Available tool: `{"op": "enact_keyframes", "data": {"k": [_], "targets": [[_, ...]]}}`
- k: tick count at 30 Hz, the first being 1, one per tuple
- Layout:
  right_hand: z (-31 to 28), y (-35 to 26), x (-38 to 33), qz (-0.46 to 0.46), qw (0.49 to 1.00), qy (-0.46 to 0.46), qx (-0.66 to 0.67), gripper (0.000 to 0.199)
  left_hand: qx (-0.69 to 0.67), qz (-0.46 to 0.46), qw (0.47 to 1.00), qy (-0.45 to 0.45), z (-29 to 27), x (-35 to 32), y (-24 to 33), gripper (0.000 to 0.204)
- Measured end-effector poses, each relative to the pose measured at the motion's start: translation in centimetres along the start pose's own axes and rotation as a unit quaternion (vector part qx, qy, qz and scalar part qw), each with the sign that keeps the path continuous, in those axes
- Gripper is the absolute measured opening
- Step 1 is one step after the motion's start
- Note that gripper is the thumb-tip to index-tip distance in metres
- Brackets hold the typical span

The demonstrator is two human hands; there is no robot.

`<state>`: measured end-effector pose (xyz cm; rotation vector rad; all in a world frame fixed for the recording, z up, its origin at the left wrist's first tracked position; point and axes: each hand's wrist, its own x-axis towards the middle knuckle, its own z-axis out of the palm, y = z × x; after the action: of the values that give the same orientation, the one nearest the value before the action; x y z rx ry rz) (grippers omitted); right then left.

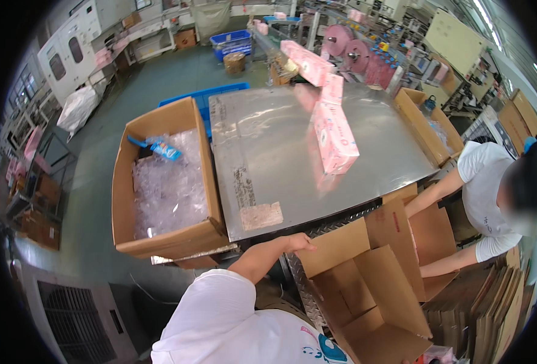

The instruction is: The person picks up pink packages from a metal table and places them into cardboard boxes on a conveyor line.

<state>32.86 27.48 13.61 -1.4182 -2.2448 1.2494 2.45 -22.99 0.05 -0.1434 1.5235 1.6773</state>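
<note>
My left hand (299, 242) is at the upper left corner of an open cardboard box (365, 291), its fingers curled over the edge of the flap (335, 247). The box tilts in front of me with its flaps spread, and its visible inside is bare cardboard. My right hand does not show; the lower edge of the picture cuts off that side. Beyond the box, a row of pink-and-white wrapped packs (336, 136) runs along a shiny metal table (268, 164).
Left of the table stands a cardboard box (122, 200) of clear plastic film. At right, a co-worker (487, 188) handles another open carton (435, 233). Flattened cartons (475, 303) stand below them. A long box (423, 127) lies at the table's right edge. Machines line the back.
</note>
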Motion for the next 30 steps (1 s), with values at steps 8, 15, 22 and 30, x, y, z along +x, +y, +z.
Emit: {"op": "enact_keyframes", "data": {"k": [8, 15, 22, 30], "targets": [[5.3, -1.7, 4.3, -0.023, 0.95, -0.301, 0.084, 0.038, 0.071, 0.128, 0.862, 0.485, -5.8, -1.2, -10.1, 0.054], [12.9, -6.7, -4.3, -0.01, 0.971, -0.182, -0.154, 0.07, 0.164, 0.004, 0.928, 0.335, -7.4, -7.0, -14.1, 0.058], [17.7, -15.5, -9.7, -0.405, 0.909, 0.013, -0.1, 0.041, -0.089, 0.095, 0.979, -0.159, -13.3, -30.8, 5.7, 0.045], [45.1, -34.6, -40.8, -0.567, 0.55, -0.607, -0.087, 0.034, 0.408, -0.081, 0.729, 0.543, -34.3, -38.4, -3.6, 0.062]]}}
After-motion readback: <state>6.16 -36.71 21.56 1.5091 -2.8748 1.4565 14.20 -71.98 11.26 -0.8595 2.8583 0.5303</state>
